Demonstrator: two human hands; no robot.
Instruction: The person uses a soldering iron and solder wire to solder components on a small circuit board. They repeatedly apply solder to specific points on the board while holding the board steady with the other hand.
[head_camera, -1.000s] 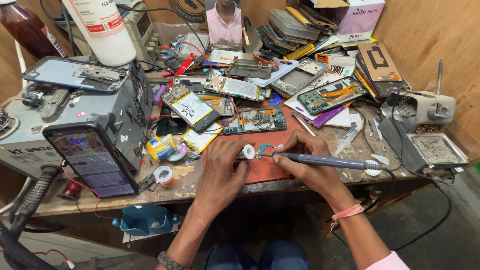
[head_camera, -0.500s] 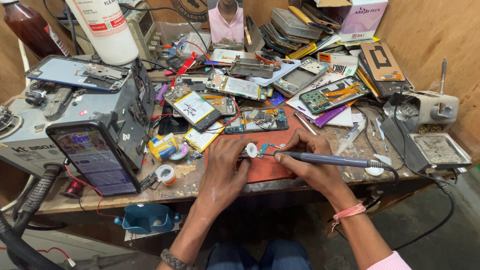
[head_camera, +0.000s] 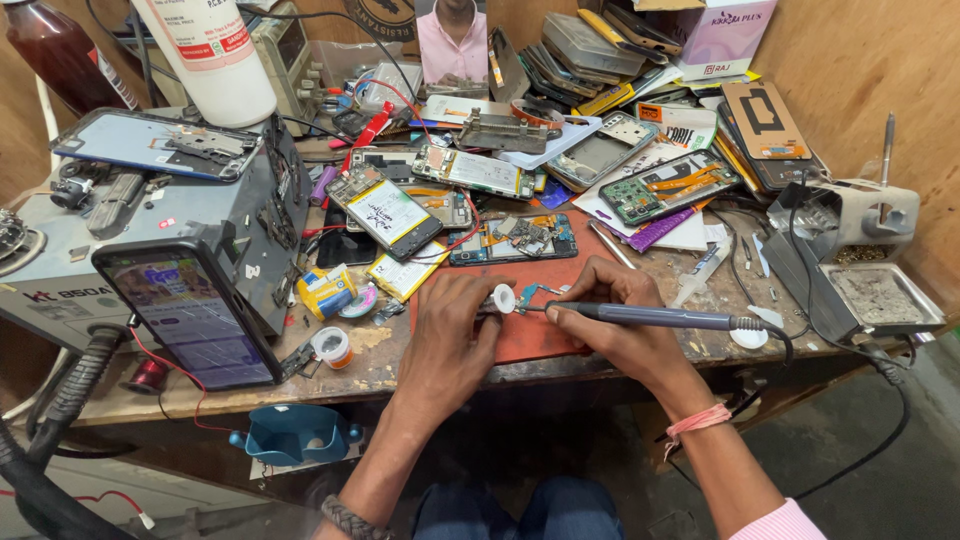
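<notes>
A soldering iron (head_camera: 650, 317), slim and dark-handled, was grasped pen-fashion in the right hand (head_camera: 610, 325), its tip directed toward 9 o'clock at a small circuit part (head_camera: 528, 296) lying on the red mat (head_camera: 530, 335) at the front edge of the wooden bench (head_camera: 400, 365). The part was pinned down by the fingertips of the left hand (head_camera: 452, 335), which was curled over it; beside it a small white ring-shaped piece (head_camera: 504, 298) was seen. At 12 o'clock from the hands an opened phone board (head_camera: 512, 238) was laid flat. At 9 o'clock a lit smartphone (head_camera: 185, 315) was propped against a grey rework station (head_camera: 150, 240). At 3 o'clock a metal tray (head_camera: 880, 297) was set.
</notes>
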